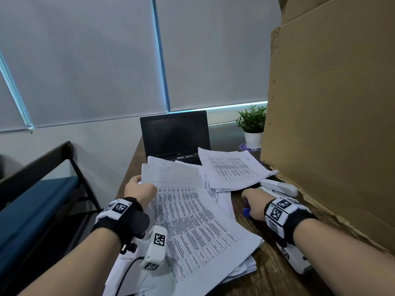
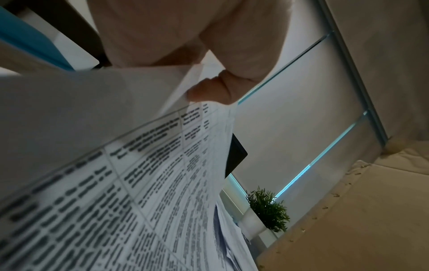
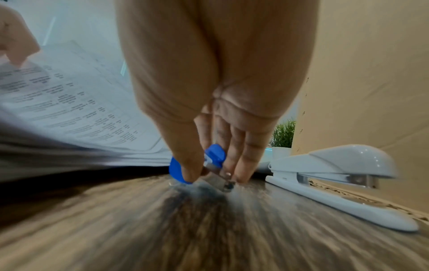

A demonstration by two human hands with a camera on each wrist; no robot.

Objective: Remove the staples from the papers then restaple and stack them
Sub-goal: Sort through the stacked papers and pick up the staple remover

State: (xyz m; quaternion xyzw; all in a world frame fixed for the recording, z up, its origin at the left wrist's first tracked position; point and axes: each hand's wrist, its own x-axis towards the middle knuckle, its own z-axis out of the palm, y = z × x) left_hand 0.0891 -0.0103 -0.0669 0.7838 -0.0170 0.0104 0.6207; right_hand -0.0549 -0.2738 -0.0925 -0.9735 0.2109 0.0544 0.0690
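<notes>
Dark wood-grain desk: left hand pinching printed paper sheets; right hand fingers clamped on blue plastic staple remover, glossy white stapler right.

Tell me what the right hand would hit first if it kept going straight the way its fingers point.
The right hand, gripping the blue staple remover, points down and forward; its fingertips look already at the wooden desk. Along the desk, probably the paper stack's edge, though depth is unclear.

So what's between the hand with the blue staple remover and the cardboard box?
The white stapler lies on the table between the right hand, which grips the blue staple remover, and the cardboard box; the right wrist view shows it best.
</notes>
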